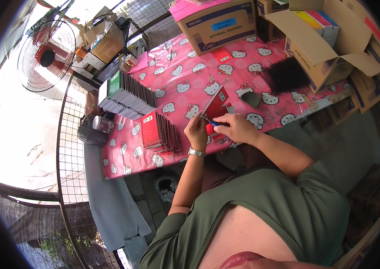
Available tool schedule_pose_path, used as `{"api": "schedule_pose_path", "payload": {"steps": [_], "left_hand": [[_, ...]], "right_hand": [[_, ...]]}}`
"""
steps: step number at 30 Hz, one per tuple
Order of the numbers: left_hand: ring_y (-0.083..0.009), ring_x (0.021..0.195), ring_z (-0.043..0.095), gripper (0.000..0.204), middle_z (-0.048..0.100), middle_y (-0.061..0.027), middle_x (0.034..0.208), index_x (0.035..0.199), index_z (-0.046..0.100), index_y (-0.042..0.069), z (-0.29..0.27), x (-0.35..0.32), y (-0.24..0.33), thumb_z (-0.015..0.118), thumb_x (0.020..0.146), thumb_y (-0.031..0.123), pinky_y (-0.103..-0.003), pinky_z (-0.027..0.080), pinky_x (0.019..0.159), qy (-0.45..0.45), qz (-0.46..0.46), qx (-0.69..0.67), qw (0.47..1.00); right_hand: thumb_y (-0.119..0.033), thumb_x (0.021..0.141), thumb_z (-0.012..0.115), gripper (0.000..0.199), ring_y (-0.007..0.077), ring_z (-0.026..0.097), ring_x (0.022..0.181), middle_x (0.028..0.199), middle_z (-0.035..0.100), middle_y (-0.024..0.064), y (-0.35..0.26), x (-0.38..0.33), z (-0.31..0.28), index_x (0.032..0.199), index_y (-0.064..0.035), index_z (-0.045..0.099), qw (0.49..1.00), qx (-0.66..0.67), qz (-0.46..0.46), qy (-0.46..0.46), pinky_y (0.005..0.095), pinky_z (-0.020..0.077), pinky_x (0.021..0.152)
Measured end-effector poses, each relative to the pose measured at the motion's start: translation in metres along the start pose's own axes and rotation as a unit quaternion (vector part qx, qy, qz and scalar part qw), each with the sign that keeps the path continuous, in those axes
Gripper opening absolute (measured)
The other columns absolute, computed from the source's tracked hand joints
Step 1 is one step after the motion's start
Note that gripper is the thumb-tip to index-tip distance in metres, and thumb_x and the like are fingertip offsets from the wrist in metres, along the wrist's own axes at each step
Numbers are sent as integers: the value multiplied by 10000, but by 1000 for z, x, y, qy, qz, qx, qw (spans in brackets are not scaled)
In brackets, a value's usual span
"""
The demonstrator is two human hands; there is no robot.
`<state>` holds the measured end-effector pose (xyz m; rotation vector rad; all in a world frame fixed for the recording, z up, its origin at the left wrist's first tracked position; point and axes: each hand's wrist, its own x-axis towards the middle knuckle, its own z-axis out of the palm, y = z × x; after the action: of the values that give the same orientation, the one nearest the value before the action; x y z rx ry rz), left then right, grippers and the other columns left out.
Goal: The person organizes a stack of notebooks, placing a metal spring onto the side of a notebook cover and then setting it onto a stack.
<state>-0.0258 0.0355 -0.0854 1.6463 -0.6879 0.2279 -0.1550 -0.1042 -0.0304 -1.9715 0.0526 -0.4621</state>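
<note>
A red spiral notebook (217,102) lies tilted on the table in front of me, its wire binding toward the left. My left hand (196,133) is closed in a pinch on the notebook's near corner, at the end of the binding. Blue-handled pliers (215,123) are gripped in my right hand (238,128), their tip at that same corner. More red notebooks (219,137) lie partly hidden under my right hand. Left of my hands stands a leaning stack of red spiral notebooks (159,132). Behind it rises a taller stack of spiral notebooks with a green top cover (125,95).
A pink patterned cloth covers the table (176,83). A dark shallow dish (250,99) and a bundle of thin black strands (285,75) lie to the right. Cardboard boxes (219,28) stand at the back; an open carton (322,67) is far right. A fan (46,57) stands left.
</note>
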Motion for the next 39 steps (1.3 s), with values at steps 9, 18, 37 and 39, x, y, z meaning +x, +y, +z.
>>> {"api": "schedule_pose_path", "payload": {"steps": [9,18,37,39], "left_hand": [[-296,886,582,217,647,-108,898,961,671,53,-101,99,124,601,760,14,-422,432,828,24,268,314,911],[-310,1247,504,412,473,-87,1417,1268,557,184,-185,131,-32,579,858,142,-514,371,1059,-144,-8,558,817],[-182,1060,644,545,668,-130,1198,1294,571,-45,37,128,-6,683,872,281,-299,481,959,-572,-325,165,735],[-200,1052,647,545,666,-142,1190,1278,577,-45,35,130,-16,686,854,279,-306,489,950,-567,-360,140,727]], "right_hand": [[-155,782,745,552,271,619,997,1044,623,123,32,-35,-72,1300,-57,582,989,-117,42,82,370,501,888],[-284,702,827,608,356,586,1069,1185,557,133,100,-60,-65,1227,-83,596,947,-299,-25,112,429,489,917],[-146,718,787,460,287,707,825,859,724,147,79,22,-73,1137,-57,621,985,-55,72,-149,384,547,760],[-159,719,779,476,284,707,838,885,722,157,82,24,-69,1156,-62,616,978,-59,91,-176,384,548,774]]}}
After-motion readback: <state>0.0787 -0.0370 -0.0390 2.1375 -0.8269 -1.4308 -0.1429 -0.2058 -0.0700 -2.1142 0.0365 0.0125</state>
